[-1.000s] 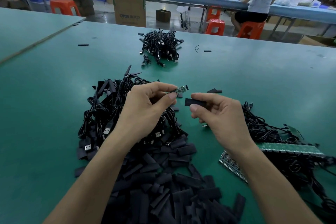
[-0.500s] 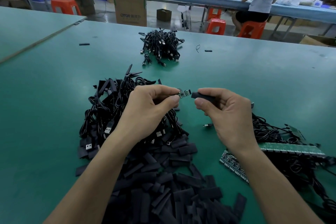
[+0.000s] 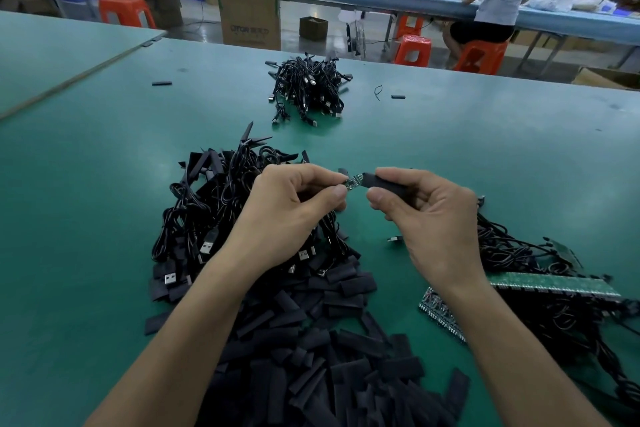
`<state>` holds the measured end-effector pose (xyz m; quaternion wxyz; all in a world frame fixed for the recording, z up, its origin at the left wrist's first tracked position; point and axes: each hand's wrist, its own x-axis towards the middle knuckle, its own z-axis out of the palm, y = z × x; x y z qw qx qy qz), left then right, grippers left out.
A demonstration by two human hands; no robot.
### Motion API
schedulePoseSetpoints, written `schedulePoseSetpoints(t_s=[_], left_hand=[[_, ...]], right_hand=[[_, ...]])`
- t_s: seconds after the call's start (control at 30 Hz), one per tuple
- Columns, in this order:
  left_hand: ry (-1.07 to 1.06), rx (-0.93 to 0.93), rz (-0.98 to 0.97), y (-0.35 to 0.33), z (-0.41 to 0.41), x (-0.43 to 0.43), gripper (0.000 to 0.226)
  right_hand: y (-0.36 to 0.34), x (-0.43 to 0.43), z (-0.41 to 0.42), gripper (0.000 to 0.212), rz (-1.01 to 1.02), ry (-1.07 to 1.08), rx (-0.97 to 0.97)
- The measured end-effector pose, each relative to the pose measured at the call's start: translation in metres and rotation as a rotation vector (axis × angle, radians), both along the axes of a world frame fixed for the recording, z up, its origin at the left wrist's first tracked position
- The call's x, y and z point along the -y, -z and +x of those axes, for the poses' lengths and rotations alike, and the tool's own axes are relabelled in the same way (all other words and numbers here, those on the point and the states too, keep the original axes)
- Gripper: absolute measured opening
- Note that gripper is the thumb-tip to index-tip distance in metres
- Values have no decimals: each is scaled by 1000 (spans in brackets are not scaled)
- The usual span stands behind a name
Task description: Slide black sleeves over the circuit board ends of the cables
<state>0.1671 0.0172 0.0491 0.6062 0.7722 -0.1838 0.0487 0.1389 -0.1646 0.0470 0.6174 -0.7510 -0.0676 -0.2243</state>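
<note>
A small green circuit board (image 3: 354, 181) on a black cable end is pinched between the thumb and forefinger of the left hand (image 3: 287, 215) at the centre of the frame. A short black tubular sleeve (image 3: 384, 182) is gripped by the curled fingers and thumb of the right hand (image 3: 429, 218), and its open mouth is met by the board's tip. A heap of flat black sleeves (image 3: 329, 357) is seen at the lower centre on the green table (image 3: 86, 218), with a tangle of black USB cables (image 3: 207, 211) left of centre and a strip of green boards (image 3: 554, 282) at the lower right
</note>
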Motion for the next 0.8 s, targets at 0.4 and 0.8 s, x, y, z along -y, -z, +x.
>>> schedulePoseSetpoints(t_s=[0.4,0.8], left_hand=[[78,-31,43,-3,2,-7,14],[117,-93,12,0,-1,-5,20]], right_hand=[[-17,11,4,26,-125,-193,-112],[-17,8,1,19,-109,-278,-144]])
